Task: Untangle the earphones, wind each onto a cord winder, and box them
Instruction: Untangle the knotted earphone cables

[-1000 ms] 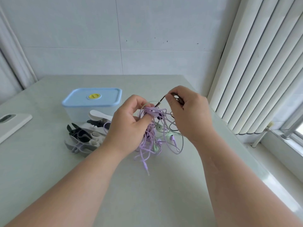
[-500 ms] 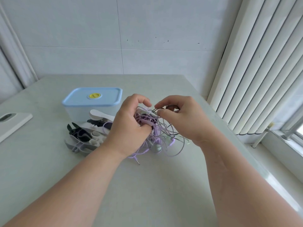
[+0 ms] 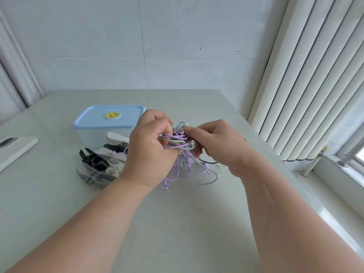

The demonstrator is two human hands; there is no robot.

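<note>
Both hands, the left hand [image 3: 149, 146] and right hand [image 3: 214, 142], clutch the knotted earphones [image 3: 180, 152] just above the counter [image 3: 187, 223], so untangling has barely begun, with cord winders [image 3: 102, 162] unused and box [image 3: 108, 123] lidded.

No legible text, brand, number or sign. Yellow disc [image 3: 112, 115] on the lid of the box [image 3: 92, 133]: marking too small to read. White device [image 3: 14, 148] left of the box: dark window, nothing readable.
</note>
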